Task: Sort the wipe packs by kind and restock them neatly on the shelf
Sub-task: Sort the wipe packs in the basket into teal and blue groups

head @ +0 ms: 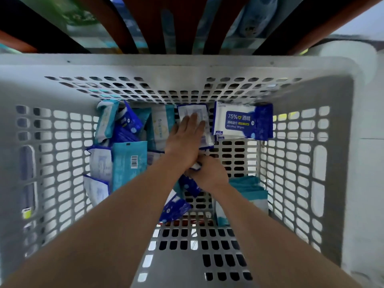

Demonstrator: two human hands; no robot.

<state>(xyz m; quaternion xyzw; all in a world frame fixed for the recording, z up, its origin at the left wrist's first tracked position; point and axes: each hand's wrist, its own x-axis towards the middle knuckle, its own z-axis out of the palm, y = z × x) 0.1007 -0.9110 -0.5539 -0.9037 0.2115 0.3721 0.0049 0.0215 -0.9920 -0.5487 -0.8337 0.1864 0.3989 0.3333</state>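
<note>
soft blue-and-white wipe packs (pixel 243 122) in white perforated plastic basket (pixel 187 67): likely light, slippery, edge-grippable; left hand (pixel 185 138) flat on one, right hand (pixel 209 173) clutching another

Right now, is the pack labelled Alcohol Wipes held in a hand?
No, the Alcohol Wipes pack lies in the basket, beside the left hand, untouched.

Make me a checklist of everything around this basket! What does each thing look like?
Surface: basket, white with holes; floor partly bare.
Job's things: alcohol wipes at the back; teal pack on the left; more blue and teal packs jumbled.
Clutter: nothing seen.
Hands: left hand flat on white pack; right hand grips second pack.
Cables: nothing seen.
Surroundings: shelf beyond the basket, blurred.
</note>
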